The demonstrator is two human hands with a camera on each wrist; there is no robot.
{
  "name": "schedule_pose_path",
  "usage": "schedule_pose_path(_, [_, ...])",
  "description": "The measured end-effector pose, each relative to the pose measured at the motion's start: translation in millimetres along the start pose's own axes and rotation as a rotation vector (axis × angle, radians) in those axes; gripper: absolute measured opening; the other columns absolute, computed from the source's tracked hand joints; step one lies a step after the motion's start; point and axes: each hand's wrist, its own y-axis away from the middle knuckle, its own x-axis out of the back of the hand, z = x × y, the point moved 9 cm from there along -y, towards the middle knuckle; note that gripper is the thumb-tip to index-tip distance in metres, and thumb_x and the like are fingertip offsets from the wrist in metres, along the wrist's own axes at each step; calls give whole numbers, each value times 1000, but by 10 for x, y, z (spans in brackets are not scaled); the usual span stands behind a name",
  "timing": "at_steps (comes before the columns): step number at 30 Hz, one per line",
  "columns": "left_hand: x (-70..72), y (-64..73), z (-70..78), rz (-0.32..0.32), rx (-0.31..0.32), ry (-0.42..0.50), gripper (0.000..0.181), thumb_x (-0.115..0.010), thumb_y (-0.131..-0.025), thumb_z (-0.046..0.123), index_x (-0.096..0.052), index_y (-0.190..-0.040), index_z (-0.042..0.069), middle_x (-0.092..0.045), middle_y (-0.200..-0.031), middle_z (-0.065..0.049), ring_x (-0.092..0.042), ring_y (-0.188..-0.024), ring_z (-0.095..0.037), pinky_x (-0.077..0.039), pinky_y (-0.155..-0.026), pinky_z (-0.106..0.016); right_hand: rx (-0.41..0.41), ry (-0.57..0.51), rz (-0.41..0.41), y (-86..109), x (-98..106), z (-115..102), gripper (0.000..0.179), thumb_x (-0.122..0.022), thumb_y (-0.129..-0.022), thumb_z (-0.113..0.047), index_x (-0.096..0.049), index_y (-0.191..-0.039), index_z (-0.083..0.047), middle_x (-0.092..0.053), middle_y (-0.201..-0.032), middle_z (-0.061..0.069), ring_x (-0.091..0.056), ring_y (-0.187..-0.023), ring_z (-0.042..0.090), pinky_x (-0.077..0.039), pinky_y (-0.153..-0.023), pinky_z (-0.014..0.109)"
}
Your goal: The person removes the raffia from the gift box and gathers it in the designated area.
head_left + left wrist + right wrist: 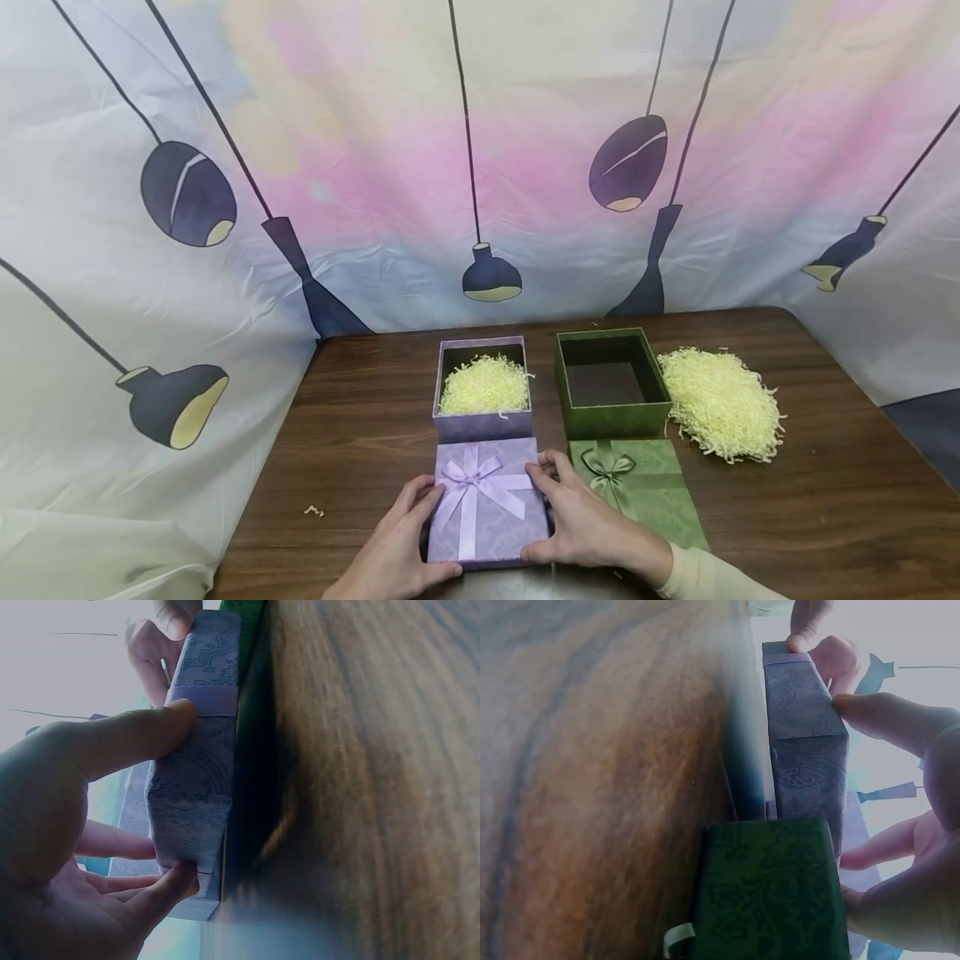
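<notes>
A lilac gift-box lid (498, 537) with a ribbon bow lies bow side up between both hands. My left hand (397, 542) grips its left side, with the thumb at the near edge; in the left wrist view that thumb presses the side wall of the lid (191, 761). My right hand (581, 521) grips the right side, thumb at the near right corner. A dark gap shows beneath the lid in both wrist views. Right behind it stands the open lilac box (483, 427), holding pale yellow shredded paper (486, 385).
Beside the right hand lies a green lid (663, 508) with a bow, partly covered by that hand. An open green box (618, 421) with a dark interior stands behind it. More shredded paper (723, 404) is heaped to the right. Small scraps (314, 511) lie at left on the wooden table (352, 442).
</notes>
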Motion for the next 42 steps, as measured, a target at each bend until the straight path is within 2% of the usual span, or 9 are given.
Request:
schedule_pose_path(18, [-94, 11, -44, -19, -9, 2, 92, -90, -59, 42, -56, -133, -2, -47, -136, -9, -58, -112, -21, -54, -89, -40, -8, 25, -23, -3, -102, 37, 106, -86, -60, -47, -44, -142, 5, -37, -141, 18, -52, -118, 31, -51, -96, 46])
schedule_pose_path(28, [-80, 23, -3, 40, -55, -27, 92, -91, -56, 42, -58, -129, -3, -49, -133, -9, -60, -109, -20, -55, -86, -37, 3, 28, -11, 1, -117, 43, 103, -87, -60, -44, -45, -141, 5, -38, -138, 16, -53, -117, 28, -51, -94, 43])
schedule_pose_path(36, [-107, 14, -27, 1, -18, -12, 94, -91, -57, 40, -56, -132, -3, -47, -135, -9, -59, -111, -21, -54, -89, -39, 12, 40, -4, 0, -124, 27, 102, -87, -60, -44, -46, -141, 4, -38, -137, 15, -53, -116, 26, -51, -95, 41])
schedule_pose_path(42, [-81, 30, -9, 29, -43, -19, 94, -92, -56, 41, -57, -131, -3, -48, -133, -10, -60, -109, -21, -55, -86, -39, 28, 50, 0, 8, -127, 14, 102, -86, -60, -43, -46, -140, 5, -38, -137, 16, -52, -116, 26, -52, -94, 41])
